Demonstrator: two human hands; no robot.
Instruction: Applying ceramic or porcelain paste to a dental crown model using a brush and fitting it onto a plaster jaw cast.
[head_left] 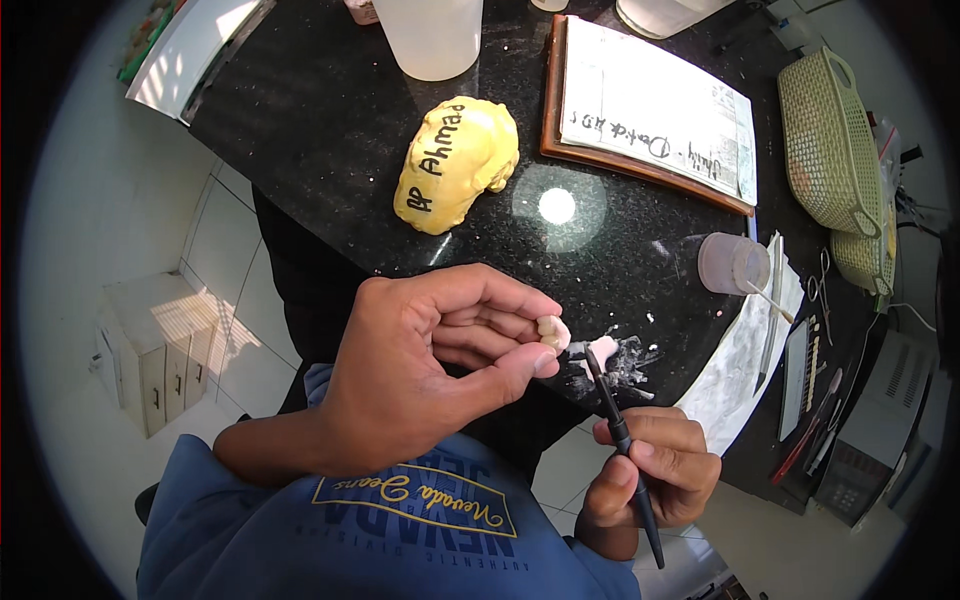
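Between thumb and fingertips, my left hand (420, 360) pinches a small whitish-pink tooth-shaped piece (553, 333), like a dental crown. My right hand (660, 462) grips a slim black pen-like tool (622, 436) by its handle. The tool's dark tip points up and left, at a dab of pale pink paste (603, 352) on the black speckled counter (330, 150). Whether the tip presses into the paste is hard to tell. White smears and crumbs surround the dab. The tooth-shaped piece is held just left of the paste, apart from the tool.
A yellow lumpy cast (450, 165) with black handwriting lies beyond my left hand. Farther off are a translucent tub (425, 35) and a wood-framed paper pad (655, 110). At right stand a small clear cup (730, 263), a white cloth (735, 375), scissors (819, 290) and green baskets (830, 140).
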